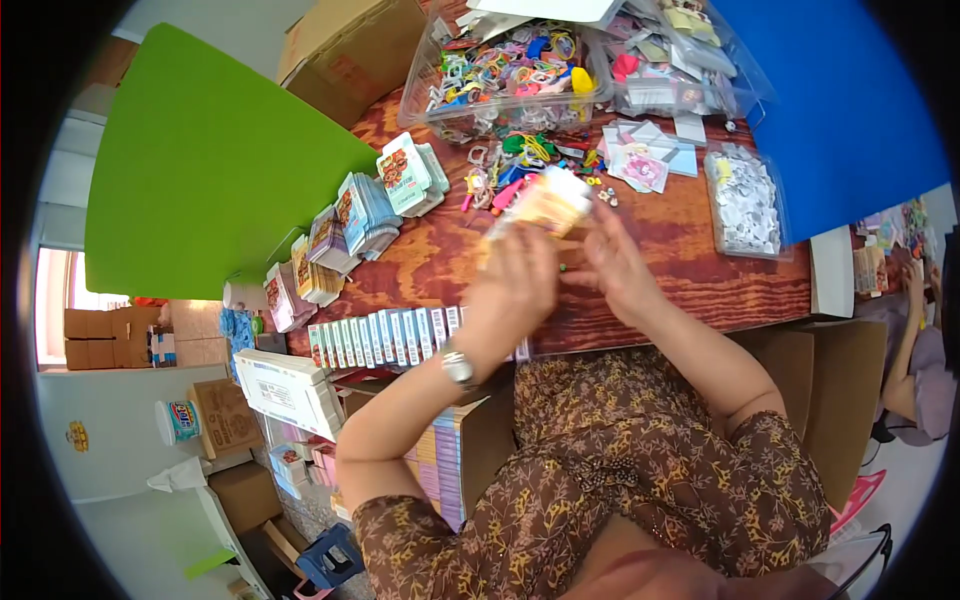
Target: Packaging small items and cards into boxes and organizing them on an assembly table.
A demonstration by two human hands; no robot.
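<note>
Your tabletop [690,285] carries a clear tub [470,115] of bright trinkets along its far side, and a row of slim boxes [385,338] near its left front edge. Your left hand [515,280] lies over the near end of the yellow-and-white pack [550,205], which is held up in front of you; blur hides whether those fingers pinch it. Your right hand [620,265] is beside it, fingers spread, contact unclear. You seem to be at a two-handed handling step; the next move probably calls for a steady left hold while the right fingers work the pack's side.
</note>
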